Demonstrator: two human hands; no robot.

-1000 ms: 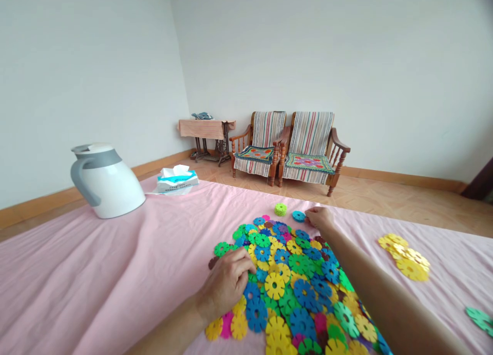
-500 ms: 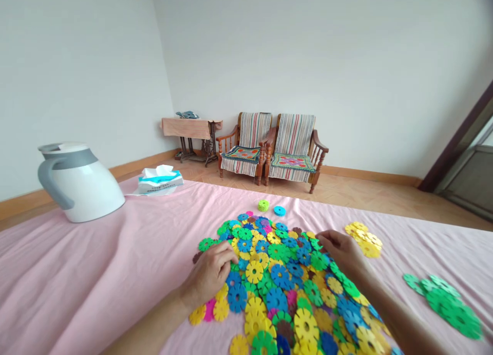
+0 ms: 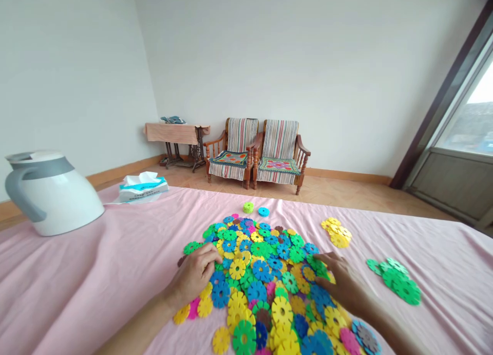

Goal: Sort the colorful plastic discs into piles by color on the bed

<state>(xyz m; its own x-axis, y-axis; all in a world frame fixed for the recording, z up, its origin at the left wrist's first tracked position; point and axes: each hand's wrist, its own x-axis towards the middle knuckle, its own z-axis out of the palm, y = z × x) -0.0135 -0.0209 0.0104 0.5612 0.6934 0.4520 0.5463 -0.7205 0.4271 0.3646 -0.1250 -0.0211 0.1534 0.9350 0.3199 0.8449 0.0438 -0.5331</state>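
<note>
A wide pile of flower-shaped plastic discs (image 3: 262, 270) in yellow, blue, green, pink, purple and brown is spread over the pink cloth (image 3: 127, 273). At the pile's left edge rests my left hand (image 3: 198, 270), its fingers curled together; whatever they may hold is hidden. On the right side, my right hand (image 3: 341, 283) lies over the discs with thumb and fingers apart, fingertips touching green and blue discs. Beyond the pile sit a small lime-green stack (image 3: 248, 207) and a light-blue stack (image 3: 263, 211).
Right of the pile are a yellow disc group (image 3: 337, 232) and a green disc group (image 3: 396, 281). A white and grey jug (image 3: 57, 201) and a tissue pack (image 3: 143, 187) stand at the left. Two wooden armchairs (image 3: 279, 149) and a cloth-covered sewing table (image 3: 173, 133) are by the wall.
The view has turned slightly right. My right hand has come nearer along the pile's right side, and its thumb and fingers are spread. My left hand stays at the left edge.
</note>
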